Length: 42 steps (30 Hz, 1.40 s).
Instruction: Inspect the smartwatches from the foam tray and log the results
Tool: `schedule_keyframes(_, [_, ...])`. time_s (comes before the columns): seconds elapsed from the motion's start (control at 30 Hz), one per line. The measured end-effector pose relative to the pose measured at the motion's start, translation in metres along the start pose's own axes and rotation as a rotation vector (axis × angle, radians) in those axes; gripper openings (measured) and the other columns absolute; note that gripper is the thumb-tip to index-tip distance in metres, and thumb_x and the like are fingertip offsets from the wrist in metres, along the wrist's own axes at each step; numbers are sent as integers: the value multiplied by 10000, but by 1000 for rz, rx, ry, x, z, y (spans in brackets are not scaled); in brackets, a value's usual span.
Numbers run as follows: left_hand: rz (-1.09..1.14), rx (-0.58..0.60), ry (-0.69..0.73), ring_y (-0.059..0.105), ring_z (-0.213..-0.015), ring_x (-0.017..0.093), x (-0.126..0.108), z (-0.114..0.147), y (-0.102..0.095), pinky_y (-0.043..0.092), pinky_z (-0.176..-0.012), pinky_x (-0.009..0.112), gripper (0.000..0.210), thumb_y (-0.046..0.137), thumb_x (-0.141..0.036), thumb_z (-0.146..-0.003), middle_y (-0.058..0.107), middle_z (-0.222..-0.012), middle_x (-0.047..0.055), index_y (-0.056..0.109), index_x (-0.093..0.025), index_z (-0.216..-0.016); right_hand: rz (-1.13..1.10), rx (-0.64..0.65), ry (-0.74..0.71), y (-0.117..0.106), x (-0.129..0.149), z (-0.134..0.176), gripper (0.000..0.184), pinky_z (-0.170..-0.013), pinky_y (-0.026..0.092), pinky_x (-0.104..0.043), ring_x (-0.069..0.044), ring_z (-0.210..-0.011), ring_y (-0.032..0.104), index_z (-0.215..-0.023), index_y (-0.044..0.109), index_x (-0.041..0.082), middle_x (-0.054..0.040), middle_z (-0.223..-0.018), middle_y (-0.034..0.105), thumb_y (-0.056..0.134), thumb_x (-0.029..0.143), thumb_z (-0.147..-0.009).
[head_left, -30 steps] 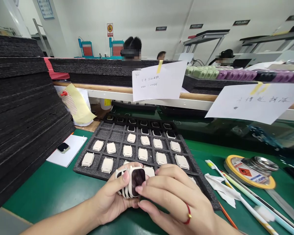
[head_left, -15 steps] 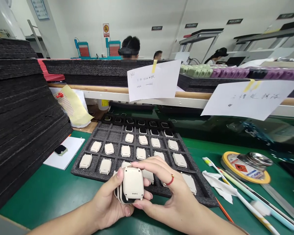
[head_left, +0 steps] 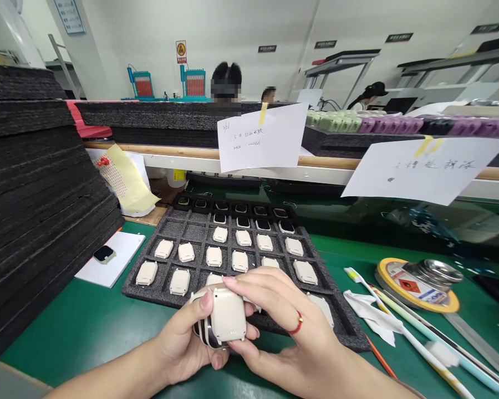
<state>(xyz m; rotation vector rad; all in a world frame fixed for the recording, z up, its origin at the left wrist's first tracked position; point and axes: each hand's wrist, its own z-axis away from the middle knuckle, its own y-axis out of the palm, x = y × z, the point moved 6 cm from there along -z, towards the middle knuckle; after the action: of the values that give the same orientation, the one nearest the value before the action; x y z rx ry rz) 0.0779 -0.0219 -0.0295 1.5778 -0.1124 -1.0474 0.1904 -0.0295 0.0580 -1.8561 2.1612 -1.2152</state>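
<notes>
Right hand (head_left: 293, 324) pinches a near-upright cream watch case (head_left: 228, 317), left of its palm, fronting a stack (head_left: 207, 334) gripped by the left hand (head_left: 181, 339).

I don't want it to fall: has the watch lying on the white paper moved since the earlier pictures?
No. That watch lies at the same spot on the white paper, and both sit just as before beside the black tray.

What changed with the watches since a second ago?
The front watch shows its pale back; a dark screen faced us before. The right hand now spans its top and bottom edges. The left hand still holds the watch stack; the tray stayed put.
</notes>
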Motion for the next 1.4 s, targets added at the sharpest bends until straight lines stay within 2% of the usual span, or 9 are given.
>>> schedule_keyframes(0.1, [-12, -13, 5, 615, -529, 67, 0, 1, -1, 424, -408, 94, 422, 758, -506, -773, 751, -809, 74, 777, -137, -977, 11, -2, -27, 1, 0, 0, 606, -947, 504, -368, -209, -1056, 614, -1330, 522, 160, -86, -1152, 678, 733, 98, -766])
schedule_keyframes(0.27, [-35, -19, -14, 617, -519, 64, 1, 1, 2, 441, -430, 93, 440, 759, -522, -767, 758, -815, 98, 780, -119, -942, 25, 5, -51, 1, 2, -1, 588, -949, 496, -380, -211, -1052, 630, -1301, 532, 161, -86, -1156, 691, 744, 97, -756])
schedule_keyframes(0.4, [-56, -46, 24, 614, -540, 79, -1, 1, 1, 449, -432, 108, 382, 771, -489, -766, 745, -818, 66, 755, -185, -997, 54, 2, -62, -1, 3, -3, 559, -944, 497, -385, -210, -1033, 642, -1272, 542, 157, -83, -1133, 701, 747, 100, -755])
schedule_keyframes(0.6, [-158, -198, 64, 626, -588, 119, -4, 2, -11, 472, -421, 151, 439, 789, -466, -739, 728, -883, 91, 666, -162, -1031, 106, 69, -50, -5, 0, -3, 466, -907, 512, -353, -188, -1015, 641, -1245, 571, 155, -70, -1133, 708, 694, 97, -800])
schedule_keyframes(0.73, [-226, -266, 88, 609, -547, 121, -5, 2, -13, 506, -422, 183, 488, 836, -472, -680, 706, -789, 65, 646, -156, -1000, 153, 117, -38, -9, 2, -5, 424, -946, 500, -345, -193, -1053, 636, -1217, 598, 160, -60, -1125, 716, 681, 107, -806])
schedule_keyframes(0.9, [-255, -321, 132, 597, -553, 114, -8, 3, -11, 522, -423, 185, 433, 853, -449, -676, 650, -698, 17, 659, -158, -932, 214, 130, -31, -13, 5, -6, 344, -977, 489, -359, -209, -1101, 635, -1183, 613, 165, -61, -1115, 727, 647, 130, -843])
schedule_keyframes(1.13, [-327, -380, 157, 628, -649, 140, -13, 4, -9, 548, -481, 199, 487, 860, -425, -680, 657, -749, 30, 638, -161, -1024, 189, 179, 45, -6, -7, 0, 394, -997, 480, -336, -185, -1137, 615, -1217, 597, 179, -49, -1174, 703, 630, 115, -829])
schedule_keyframes(1.4, [-393, -483, 138, 618, -606, 131, -14, 4, -14, 539, -473, 207, 514, 844, -471, -678, 660, -731, 21, 598, -171, -1015, 190, 194, 67, -1, -17, 1, 383, -947, 506, -363, -200, -1096, 629, -1197, 596, 194, -52, -1154, 705, 641, 128, -822])
